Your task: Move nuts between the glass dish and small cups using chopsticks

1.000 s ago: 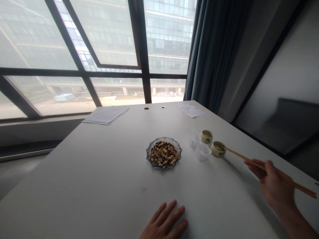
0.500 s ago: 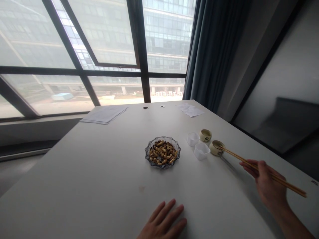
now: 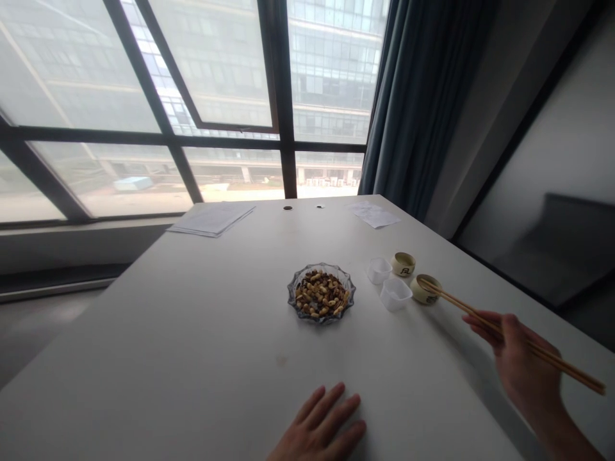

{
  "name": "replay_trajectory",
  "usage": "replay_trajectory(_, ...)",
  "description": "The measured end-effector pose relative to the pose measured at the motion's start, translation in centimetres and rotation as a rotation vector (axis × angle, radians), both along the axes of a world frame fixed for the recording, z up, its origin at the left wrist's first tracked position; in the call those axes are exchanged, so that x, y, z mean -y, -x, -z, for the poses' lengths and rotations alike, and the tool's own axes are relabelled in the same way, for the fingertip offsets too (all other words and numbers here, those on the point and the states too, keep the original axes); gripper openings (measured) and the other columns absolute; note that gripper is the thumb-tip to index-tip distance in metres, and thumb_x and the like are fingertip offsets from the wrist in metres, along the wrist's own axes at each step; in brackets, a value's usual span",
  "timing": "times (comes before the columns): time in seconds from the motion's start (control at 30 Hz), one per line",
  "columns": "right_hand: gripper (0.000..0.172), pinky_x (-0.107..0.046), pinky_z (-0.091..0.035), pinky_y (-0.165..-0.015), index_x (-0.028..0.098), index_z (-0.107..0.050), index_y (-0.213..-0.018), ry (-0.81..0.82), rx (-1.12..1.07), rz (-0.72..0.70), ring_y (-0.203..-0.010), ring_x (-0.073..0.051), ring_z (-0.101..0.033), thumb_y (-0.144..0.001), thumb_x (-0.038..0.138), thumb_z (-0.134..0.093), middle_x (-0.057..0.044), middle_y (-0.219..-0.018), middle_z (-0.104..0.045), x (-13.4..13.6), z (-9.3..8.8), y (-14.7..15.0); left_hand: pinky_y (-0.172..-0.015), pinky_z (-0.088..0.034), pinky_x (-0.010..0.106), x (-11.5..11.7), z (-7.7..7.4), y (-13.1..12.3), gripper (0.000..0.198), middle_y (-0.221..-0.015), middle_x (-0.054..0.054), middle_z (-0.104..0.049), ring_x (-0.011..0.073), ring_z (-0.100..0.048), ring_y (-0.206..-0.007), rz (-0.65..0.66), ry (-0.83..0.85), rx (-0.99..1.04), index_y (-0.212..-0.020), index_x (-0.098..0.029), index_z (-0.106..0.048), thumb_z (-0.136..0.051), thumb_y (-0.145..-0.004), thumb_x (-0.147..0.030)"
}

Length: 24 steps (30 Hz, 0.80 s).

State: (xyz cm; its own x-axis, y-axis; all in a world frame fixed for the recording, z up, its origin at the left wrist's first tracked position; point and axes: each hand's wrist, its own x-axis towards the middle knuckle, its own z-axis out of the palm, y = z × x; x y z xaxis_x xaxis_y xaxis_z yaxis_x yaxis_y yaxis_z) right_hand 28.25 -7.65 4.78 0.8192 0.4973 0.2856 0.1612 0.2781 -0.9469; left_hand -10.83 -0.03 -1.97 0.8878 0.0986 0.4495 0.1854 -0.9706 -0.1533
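My right hand (image 3: 523, 362) is closed around a pair of wooden chopsticks (image 3: 485, 319). Their tips reach into the nearer cream cup (image 3: 425, 291); whether they pinch anything there is too small to tell. A second cream cup (image 3: 403, 264) with a dark character on it stands just behind. To the left of the cups are two small translucent plastic cups, one nearer (image 3: 396, 296) and one farther (image 3: 379, 271). Shelled-looking and unshelled nuts fill a scalloped glass bowl (image 3: 294, 310) mid-table. Flat on the tabletop, fingers spread, my left hand (image 3: 323, 428) holds nothing.
The white table (image 3: 192, 346) runs toward the window. Stacked papers (image 3: 211, 219) lie at its far left, and a crumpled sheet (image 3: 375, 214) at the far right. Two cable holes sit near the back edge. A dark blue curtain (image 3: 418, 109) hangs behind.
The whole view has shifted slightly, so things appear a little farther right. The chopstick tips stay in the nearer cream cup, and my left hand remains flat on the table.
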Motion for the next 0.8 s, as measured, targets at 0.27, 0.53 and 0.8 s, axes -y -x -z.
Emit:
replay_trajectory(0.27,0.037,-0.036,-0.067,-0.070,0.017,-0.079,-0.095,0.168,0.269,-0.521,-0.072,-0.026,-0.078,-0.093,0.052,-0.067,-0.011,-0.082,-0.080,-4.9,-5.5,8.8,-0.122,-0.034,0.039,0.1,0.4,0.0,0.035,-0.156,-0.001,-0.050,0.0228,-0.044,-0.145,-0.016,-0.008,0.005,-0.137,-0.030,-0.060,-0.059,-0.103,-0.036)
replay_trajectory(0.53,0.044,-0.035,-0.065,-0.077,0.015,-0.078,-0.095,0.367,0.259,-0.818,-0.080,-0.025,-0.078,-0.094,0.057,-0.064,-0.011,-0.086,-0.080,-10.4,-5.8,14.6,-0.117,-0.042,0.035,0.4,1.5,-0.2,0.030,-0.155,-0.008,-0.050,0.0196,-0.049,-0.140,-0.052,-0.022,0.061,-0.134,-0.037,-0.062,-0.051,-0.107,-0.041)
replay_trajectory(0.8,0.050,-0.038,-0.064,-0.074,0.016,-0.077,-0.091,0.460,0.249,-0.803,-0.077,-0.027,-0.078,-0.091,0.063,-0.062,-0.011,-0.081,-0.079,-11.7,-5.0,15.7,-0.116,-0.043,0.033,0.5,1.5,-0.3,0.031,-0.153,-0.009,-0.052,0.0177,-0.051,-0.139,-0.064,-0.033,0.075,-0.137,-0.039,-0.060,-0.051,-0.106,-0.041)
